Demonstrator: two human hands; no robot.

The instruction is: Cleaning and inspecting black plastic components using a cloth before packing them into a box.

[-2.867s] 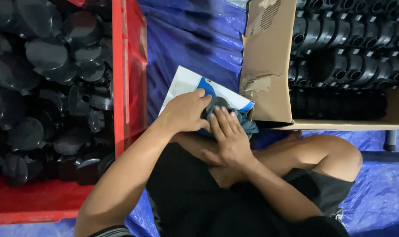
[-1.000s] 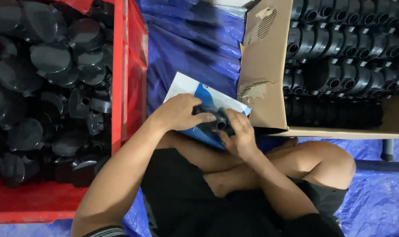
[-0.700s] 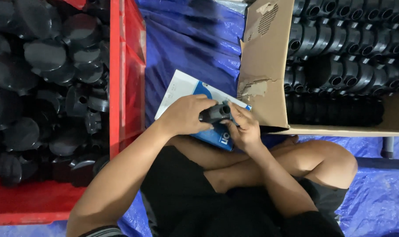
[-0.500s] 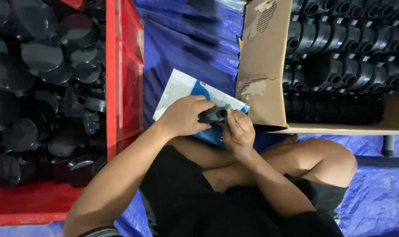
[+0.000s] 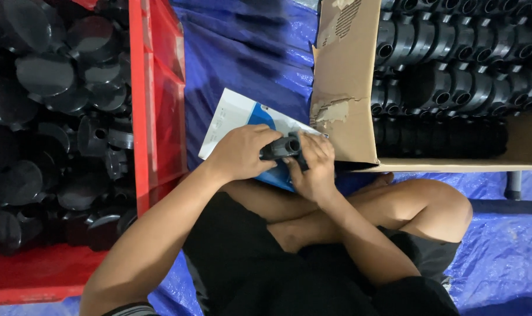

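Both my hands hold one small black plastic part (image 5: 282, 147) with a round opening, just above my lap. My left hand (image 5: 241, 153) wraps it from the left, and my right hand (image 5: 313, 167) grips it from the right and below. Under the hands lies a white and blue flat packet (image 5: 234, 115) on the blue tarp. I sit cross-legged in dark shorts, my right knee (image 5: 436, 202) out to the right.
A red plastic crate (image 5: 155, 99) full of loose black plastic parts stands at the left. A cardboard box (image 5: 343, 82) with neat rows of black parts stands at the upper right, its flap raised. Blue tarp (image 5: 248, 52) covers the floor between them.
The hands have turned the black part so that its round opening shows between them. They stay over the packet, shifted only slightly.
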